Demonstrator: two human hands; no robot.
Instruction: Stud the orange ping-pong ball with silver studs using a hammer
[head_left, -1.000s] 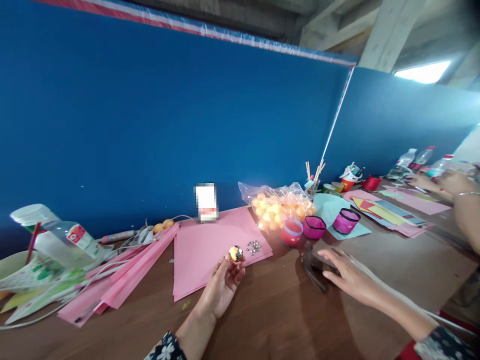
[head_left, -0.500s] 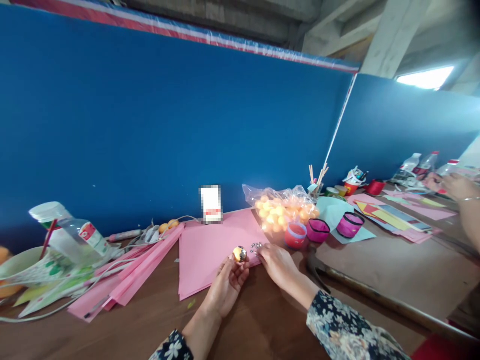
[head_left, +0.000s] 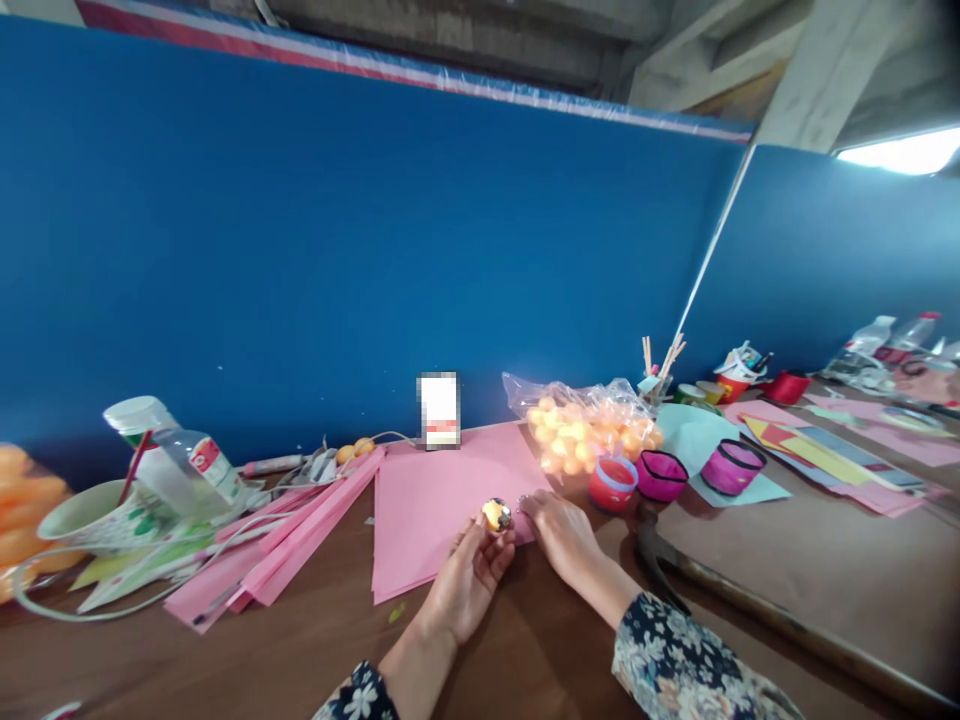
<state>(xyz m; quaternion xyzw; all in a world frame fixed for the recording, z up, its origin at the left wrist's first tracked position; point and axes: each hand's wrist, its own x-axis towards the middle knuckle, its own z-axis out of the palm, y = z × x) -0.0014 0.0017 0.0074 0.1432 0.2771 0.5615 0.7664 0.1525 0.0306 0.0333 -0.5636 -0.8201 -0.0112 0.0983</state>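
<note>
My left hand (head_left: 472, 568) is closed around a small round ball (head_left: 496, 514), orange-yellow with shiny silvery patches. It holds the ball just above the stack of pink paper (head_left: 450, 490). My right hand (head_left: 559, 535) lies close by on the right, over the paper's edge, with its thumb and forefinger pinched together. A tiny silvery piece (head_left: 523, 502) shows at those fingertips; its kind is too small to make out. A small gap separates the right fingertips from the ball.
Behind stands a clear bag of orange balls (head_left: 566, 435). Right of it are a red cup (head_left: 613, 484) and magenta cloth-like rings (head_left: 661, 474). Pink strips (head_left: 292, 540), a bottle (head_left: 199, 470) and a bowl (head_left: 82, 520) crowd the left. A blue partition (head_left: 375, 220) closes off the back.
The view has swung slightly left. The silvery beads at my right fingertips, seen as a small cluster before, are now mostly hidden by the fingers. My left hand still holds the ball.
</note>
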